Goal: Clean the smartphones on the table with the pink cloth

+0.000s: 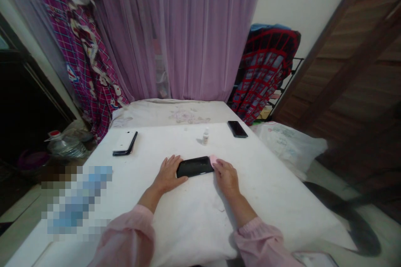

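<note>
A black smartphone (194,167) lies flat, screen up, on the white-covered table in front of me. My left hand (168,174) grips its left end, thumb along the near edge and fingers at the far corner. At the phone's right end, my right hand (226,175) is closed on a small pink cloth (213,160) that touches the phone's edge. Beyond the phone stands a small white bottle (205,137), upright.
Stacked phones (125,143), a white one on top, lie at the left. Another dark phone (237,129) rests near the right edge. A blurred-out blue patch (82,200) covers the table's left side. A plastic bag (288,144) hangs beside the table (269,200).
</note>
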Tool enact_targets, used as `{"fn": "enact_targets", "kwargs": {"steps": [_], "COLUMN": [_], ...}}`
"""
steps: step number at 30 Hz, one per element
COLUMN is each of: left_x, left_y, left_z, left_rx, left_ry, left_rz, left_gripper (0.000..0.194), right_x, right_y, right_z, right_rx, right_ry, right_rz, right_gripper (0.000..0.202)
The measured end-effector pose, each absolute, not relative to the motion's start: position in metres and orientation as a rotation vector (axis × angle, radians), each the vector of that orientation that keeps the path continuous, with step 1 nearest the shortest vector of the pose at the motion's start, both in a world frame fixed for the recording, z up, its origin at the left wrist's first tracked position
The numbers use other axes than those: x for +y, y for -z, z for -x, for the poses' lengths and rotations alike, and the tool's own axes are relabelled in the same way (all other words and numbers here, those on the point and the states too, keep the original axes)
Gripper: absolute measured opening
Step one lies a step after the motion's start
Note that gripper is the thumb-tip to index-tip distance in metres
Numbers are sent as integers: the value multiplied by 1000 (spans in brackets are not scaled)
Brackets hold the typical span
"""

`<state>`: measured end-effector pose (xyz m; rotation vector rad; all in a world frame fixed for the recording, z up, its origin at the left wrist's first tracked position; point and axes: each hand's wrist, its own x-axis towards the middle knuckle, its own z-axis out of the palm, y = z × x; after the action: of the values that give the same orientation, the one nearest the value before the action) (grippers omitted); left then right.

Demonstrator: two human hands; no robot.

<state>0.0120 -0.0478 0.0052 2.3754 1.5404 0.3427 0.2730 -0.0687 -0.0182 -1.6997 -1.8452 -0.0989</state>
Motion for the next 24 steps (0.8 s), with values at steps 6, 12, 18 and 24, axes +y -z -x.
{"fn": "enact_targets", "kwargs": {"steps": [6,12,18,24], "left_x": [-50,-53,-58,-59], "left_y": [-8,-6,-2,-1], "left_z": [-11,-9,-14,-17], "left_rx": [1520,1466,1481,1528], "left_ry": [-319,-347,-365,-312], "left_rz": [-2390,-2468,-2483,-2470], "left_gripper": [67,65,73,74], "right_x": [-63,-65,-70,-68], "right_y": [25,23,18,13], "right_z": [-278,-277,-271,-269], "right_rx": [-1718,-1527,-1563,-1784], "right_ry": [-60,-240,-282,-157], "right_rz": [1637,1577,1465,1458], "right_gripper": [30,35,29,24]}}
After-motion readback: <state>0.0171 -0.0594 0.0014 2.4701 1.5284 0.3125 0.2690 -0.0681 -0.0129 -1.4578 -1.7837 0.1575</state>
